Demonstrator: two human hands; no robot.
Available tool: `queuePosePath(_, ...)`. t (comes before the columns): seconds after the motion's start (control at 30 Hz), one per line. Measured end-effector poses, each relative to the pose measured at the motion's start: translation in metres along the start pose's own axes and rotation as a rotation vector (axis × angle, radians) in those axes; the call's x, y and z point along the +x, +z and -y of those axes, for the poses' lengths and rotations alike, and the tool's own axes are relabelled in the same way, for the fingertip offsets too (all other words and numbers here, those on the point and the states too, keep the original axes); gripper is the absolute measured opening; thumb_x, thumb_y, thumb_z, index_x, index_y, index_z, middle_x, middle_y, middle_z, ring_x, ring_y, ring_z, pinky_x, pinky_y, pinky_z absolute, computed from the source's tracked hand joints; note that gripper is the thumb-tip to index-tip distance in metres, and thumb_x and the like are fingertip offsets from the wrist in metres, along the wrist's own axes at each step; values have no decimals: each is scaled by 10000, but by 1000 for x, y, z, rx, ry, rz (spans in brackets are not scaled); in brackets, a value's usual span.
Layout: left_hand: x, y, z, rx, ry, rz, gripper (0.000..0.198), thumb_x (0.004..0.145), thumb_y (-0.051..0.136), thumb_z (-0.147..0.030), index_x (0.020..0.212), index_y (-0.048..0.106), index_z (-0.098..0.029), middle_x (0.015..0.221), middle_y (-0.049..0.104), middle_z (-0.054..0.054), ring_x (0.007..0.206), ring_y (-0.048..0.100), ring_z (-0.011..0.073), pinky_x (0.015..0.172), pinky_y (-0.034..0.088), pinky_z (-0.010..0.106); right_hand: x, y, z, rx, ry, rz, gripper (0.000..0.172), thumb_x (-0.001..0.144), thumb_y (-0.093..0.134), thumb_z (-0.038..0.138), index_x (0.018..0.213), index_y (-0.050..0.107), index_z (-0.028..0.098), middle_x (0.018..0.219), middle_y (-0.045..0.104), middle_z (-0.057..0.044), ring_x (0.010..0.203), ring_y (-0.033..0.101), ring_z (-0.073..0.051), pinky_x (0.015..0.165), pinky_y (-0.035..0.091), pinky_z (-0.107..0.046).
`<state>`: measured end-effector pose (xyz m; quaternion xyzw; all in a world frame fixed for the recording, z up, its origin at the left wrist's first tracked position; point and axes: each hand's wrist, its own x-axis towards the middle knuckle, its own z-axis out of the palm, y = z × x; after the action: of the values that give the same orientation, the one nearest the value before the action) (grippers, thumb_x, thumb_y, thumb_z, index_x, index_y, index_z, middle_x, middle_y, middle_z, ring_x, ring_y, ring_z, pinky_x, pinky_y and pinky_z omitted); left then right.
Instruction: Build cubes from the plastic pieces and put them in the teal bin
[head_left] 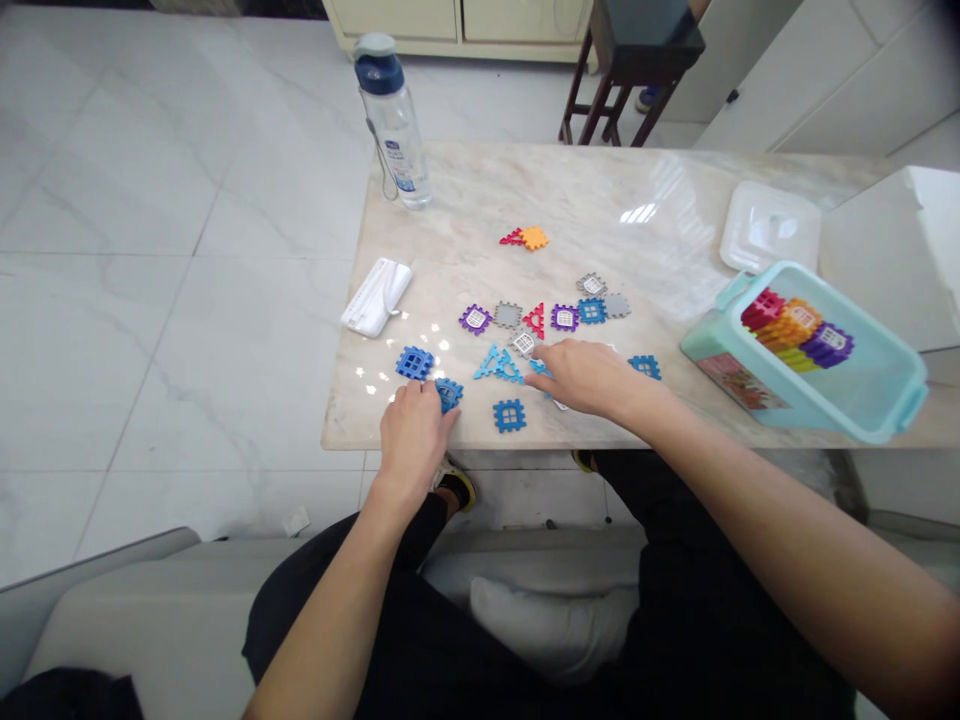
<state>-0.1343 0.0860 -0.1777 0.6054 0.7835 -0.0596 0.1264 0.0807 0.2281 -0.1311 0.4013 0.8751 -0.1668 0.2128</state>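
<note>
My left hand is at the table's near edge, its fingers and thumb closed on a blue building tile. Just beyond it lies another blue window tile. My right hand reaches in from the right, index finger and thumb apart. The index fingertip meets a grey tile with a white window. Between that finger and the thumb shows part of a light blue piece, the rest hidden by the hand. Light blue triangles lie to the left, and a blue window tile lies nearer me.
Purple, grey, red and blue tiles form a row beyond my hands. A turquoise bin with stacked tiles stands right, near a white lid. A water bottle and a white packet are left. A dark stool stands behind.
</note>
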Motion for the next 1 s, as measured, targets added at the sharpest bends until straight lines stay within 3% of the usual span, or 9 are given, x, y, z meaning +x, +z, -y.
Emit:
queuePosePath(0.53, 4, 1, -5, 25, -4, -34, 234, 1029, 683, -357, 1209, 647, -213, 1138, 742, 159, 1102, 702, 374, 837, 589, 439, -1, 4, -9, -9, -5, 51, 473, 1132, 526, 499, 1334, 721, 119, 1282, 785, -248, 1216, 760, -408, 970, 591, -446)
queuePosePath(1.0, 7, 2, -9, 48, -24, -39, 318, 1038, 660, -374, 1289, 628, -182, 1154, 747, 164, 1122, 710, 368, 846, 585, 425, -6, 4, -17, 4, 30, 40, 465, 1158, 455, 456, 1377, 708, 133, 1353, 759, -241, 1291, 730, -391, 1069, 557, -457)
